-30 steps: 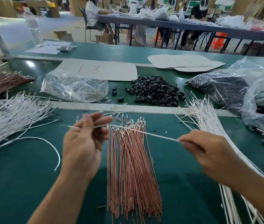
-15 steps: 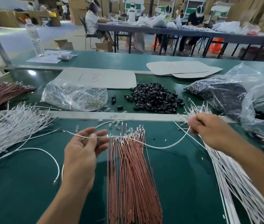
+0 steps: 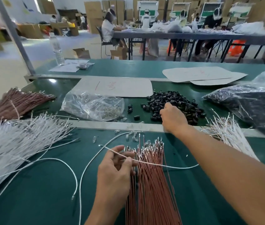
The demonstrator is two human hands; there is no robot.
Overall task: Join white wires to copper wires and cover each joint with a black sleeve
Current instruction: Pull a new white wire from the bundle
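— Where are your hands?
— My left hand (image 3: pixel 117 166) pinches a white wire (image 3: pixel 183 167) over the copper wires (image 3: pixel 151 192).
— And the right?
— My right hand (image 3: pixel 172 117) rests on the black sleeves (image 3: pixel 182 101), at one o'clock from the left; whether it grips one, I cannot tell.

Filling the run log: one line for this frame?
left hand pinches white wire | right hand in black sleeve pile | phase: sleeve pickup

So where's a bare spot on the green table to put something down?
Best is the far green strip between the papers and the card. Near you, the mat between the white pile and copper wires is bare but for a few loose wires. The middle, with bag and sleeves, is crowded.
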